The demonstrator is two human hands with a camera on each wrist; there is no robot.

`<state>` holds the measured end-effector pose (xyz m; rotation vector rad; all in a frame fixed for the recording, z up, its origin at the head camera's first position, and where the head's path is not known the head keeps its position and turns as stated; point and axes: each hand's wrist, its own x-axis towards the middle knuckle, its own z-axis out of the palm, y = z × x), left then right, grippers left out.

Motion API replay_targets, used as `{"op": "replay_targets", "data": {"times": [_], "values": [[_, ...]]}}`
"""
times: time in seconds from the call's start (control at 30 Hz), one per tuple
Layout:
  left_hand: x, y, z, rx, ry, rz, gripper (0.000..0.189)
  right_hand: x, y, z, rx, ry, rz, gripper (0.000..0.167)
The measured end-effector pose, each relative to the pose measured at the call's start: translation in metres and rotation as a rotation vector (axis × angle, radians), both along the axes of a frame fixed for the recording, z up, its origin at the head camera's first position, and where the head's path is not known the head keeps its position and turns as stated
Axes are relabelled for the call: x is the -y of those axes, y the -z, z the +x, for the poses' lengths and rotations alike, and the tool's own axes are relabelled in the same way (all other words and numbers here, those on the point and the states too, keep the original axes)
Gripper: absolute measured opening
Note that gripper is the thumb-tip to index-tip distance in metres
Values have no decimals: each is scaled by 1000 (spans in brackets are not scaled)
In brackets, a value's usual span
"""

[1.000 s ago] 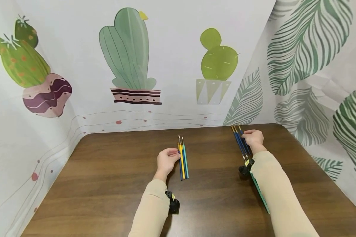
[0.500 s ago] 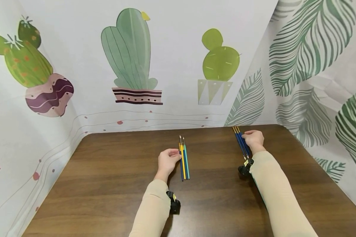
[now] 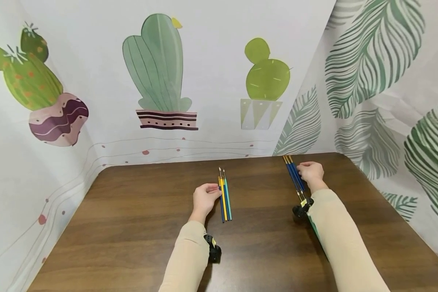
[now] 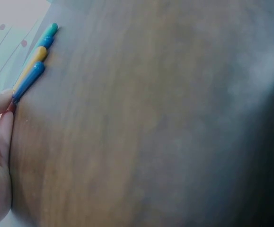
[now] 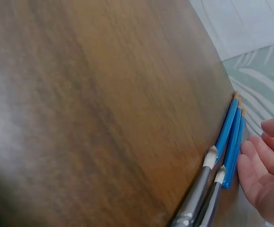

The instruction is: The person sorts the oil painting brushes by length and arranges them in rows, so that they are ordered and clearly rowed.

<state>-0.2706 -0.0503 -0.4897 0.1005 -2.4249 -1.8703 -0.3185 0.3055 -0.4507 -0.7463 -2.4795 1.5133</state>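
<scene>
- Currently, two groups of paintbrushes are laid out on a dark wood-grain table [image 3: 131, 211], one near the middle and one toward the far right corner, well apart.
- Four brushes are gathered side by side in the middle group: an outer blue-handled paintbrush [image 4: 30, 81], a yellow-handled paintbrush [image 4: 38, 56], an inner blue-handled paintbrush [image 4: 47, 42] and a teal-handled paintbrush [image 4: 52, 30]. Their bristles are pointed toward the far edge.
- The outer blue handle is touched by the fingertips and thumb of the left hand [image 3: 204, 199]. The grip is narrow, but whether the handle is actually pinched cannot be told.
- At the right, three blue-handled paintbrushes [image 5: 232, 139] are lined up close together, their gold-coloured ends directed to the far edge.
- The right hand [image 3: 311, 172] is held loosely beside the outermost of these, fingers gently bent and unclosed, with nothing gripped; whether contact is made is unclear.
- Just nearer, two silver-ferruled brushes [image 5: 193, 201] with pale bristles are seen, and a teal-green handle [image 3: 315, 229] is partly covered by the right sleeve [image 3: 344, 239].
- A small black camera [image 3: 213, 253] is worn at the left wrist.
- Behind, a white backdrop [image 3: 215, 81] is printed with cacti and leaves.
</scene>
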Motion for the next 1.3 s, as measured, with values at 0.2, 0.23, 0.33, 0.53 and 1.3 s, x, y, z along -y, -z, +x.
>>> {"op": "replay_targets", "data": {"times": [0.2, 0.23, 0.33, 0.53, 1.3], "values": [[0, 2, 0, -3, -6, 3, 24, 2, 1, 7, -16, -7, -11, 37], [-1, 3, 0, -6, -7, 4, 24, 2, 0, 9, -19, -11, -6, 37], [-1, 4, 0, -8, -8, 6, 24, 3, 1, 12, -28, -21, 24, 36], [-1, 4, -1, -3, -8, 8, 22, 7, 2, 20, -47, -83, 108, 35], [-1, 0, 0, 1, -1, 29, 23, 44, -8, 38, -216, -328, 410, 28]]}}
